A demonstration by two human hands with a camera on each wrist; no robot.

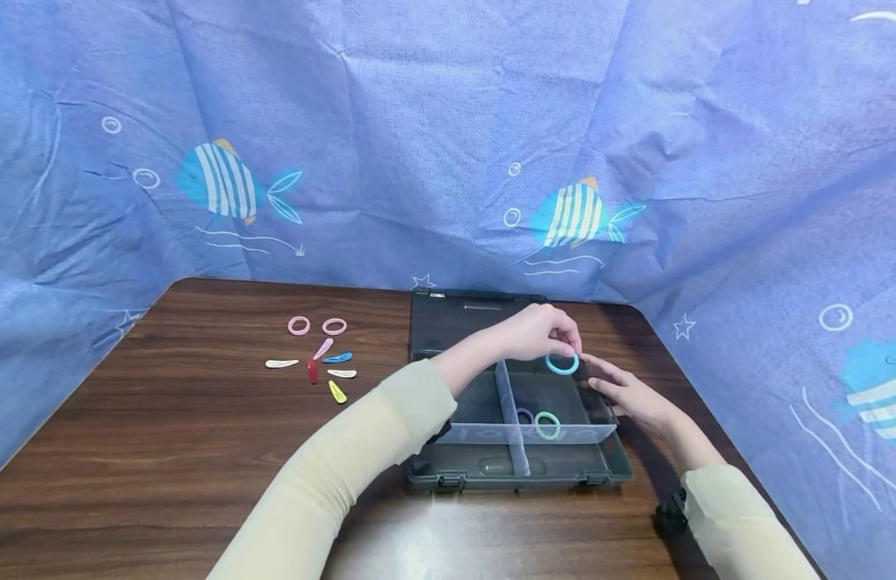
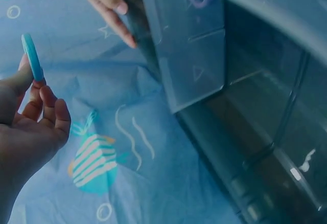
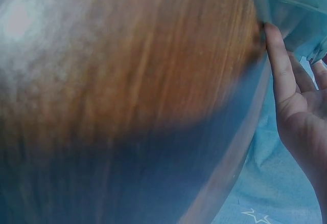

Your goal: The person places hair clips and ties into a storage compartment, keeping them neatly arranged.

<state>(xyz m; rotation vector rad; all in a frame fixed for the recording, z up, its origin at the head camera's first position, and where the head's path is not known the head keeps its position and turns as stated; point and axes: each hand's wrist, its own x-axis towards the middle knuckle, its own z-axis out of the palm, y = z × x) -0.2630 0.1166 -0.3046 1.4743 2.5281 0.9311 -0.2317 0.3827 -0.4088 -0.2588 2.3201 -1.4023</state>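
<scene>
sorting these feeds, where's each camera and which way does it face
Head: head-worn, facing forward and down at the box; left hand, right hand, arms show.
Left wrist: on that wrist, facing box and cloth; both hands show.
Right wrist: on that wrist, facing tabletop; right hand shows.
Head and left wrist share the blue ring.

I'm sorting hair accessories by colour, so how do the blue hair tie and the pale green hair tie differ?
The blue hair tie is sky blue; the pale green hair tie is lighter and greener. The blue hair tie is pinched by the left hand, while the pale green hair tie sits ungripped in the box. Both are plain, round rings.
</scene>
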